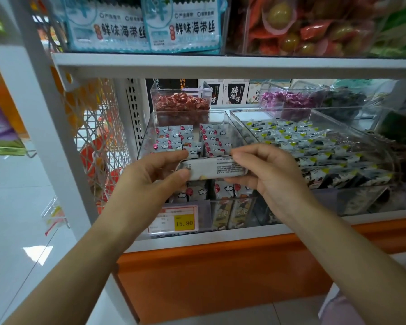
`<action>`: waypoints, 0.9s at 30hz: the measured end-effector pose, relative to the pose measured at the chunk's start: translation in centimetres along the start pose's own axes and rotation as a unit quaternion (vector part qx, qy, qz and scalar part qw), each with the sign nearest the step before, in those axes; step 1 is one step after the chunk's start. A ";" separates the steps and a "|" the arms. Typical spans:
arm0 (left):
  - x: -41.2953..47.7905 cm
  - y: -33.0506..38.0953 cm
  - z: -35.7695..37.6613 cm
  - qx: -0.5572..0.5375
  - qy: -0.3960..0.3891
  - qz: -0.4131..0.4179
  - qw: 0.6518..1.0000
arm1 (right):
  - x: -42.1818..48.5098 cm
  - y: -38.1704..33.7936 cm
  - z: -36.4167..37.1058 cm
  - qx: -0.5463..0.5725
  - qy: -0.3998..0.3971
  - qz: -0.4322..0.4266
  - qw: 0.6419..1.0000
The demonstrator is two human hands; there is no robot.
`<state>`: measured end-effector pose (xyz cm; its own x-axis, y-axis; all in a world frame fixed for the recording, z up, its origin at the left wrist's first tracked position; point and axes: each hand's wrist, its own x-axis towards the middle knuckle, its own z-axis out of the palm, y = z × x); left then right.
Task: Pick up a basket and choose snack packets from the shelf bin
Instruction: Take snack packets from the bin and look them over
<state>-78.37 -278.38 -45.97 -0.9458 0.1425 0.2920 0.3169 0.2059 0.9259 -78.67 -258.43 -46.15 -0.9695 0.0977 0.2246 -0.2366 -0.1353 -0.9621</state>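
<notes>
White shelf [220, 233] w/ clear bins [352, 127] of snack packets [211, 137].

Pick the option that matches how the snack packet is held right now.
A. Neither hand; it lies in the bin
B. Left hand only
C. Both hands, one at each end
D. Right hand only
C. The left hand pinches one end of the snack packet and the right hand pinches the other, above the clear bin.
</notes>
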 end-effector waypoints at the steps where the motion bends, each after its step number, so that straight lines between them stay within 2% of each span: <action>1: 0.0 0.0 -0.1 0.004 -0.004 0.000 1.000 | 0.1 0.0 0.0 -0.014 0.004 -0.006 1.000; 5: -0.1 0.0 -0.1 0.069 -0.018 0.020 0.997 | 0.2 0.1 0.2 -0.095 0.033 -0.040 0.994; 7: -0.1 0.0 0.0 0.055 -0.020 0.009 0.998 | 0.3 0.3 0.4 -0.113 0.039 -0.047 0.992; 15: 0.2 0.3 -0.3 0.011 -0.002 -0.016 1.000 | 0.1 0.7 0.7 -0.113 -0.020 -0.052 0.992; 20: 0.3 0.2 -0.6 0.072 0.035 0.014 0.997 | 0.0 0.7 0.9 -0.111 -0.038 -0.055 0.992; 24: 0.2 0.0 -0.1 0.084 0.051 0.022 0.995 | 0.1 1.0 1.1 -0.118 0.003 -0.054 0.991; 27: -0.2 -0.2 0.4 0.140 0.020 0.032 0.989 | 0.4 1.2 1.2 -0.086 0.040 -0.037 0.995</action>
<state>-78.25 -278.04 -46.27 -0.9235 0.1274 0.3619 0.3783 0.4591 0.8038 -79.41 -259.73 -47.06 -0.9401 0.1795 0.2898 -0.2864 0.0449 -0.9570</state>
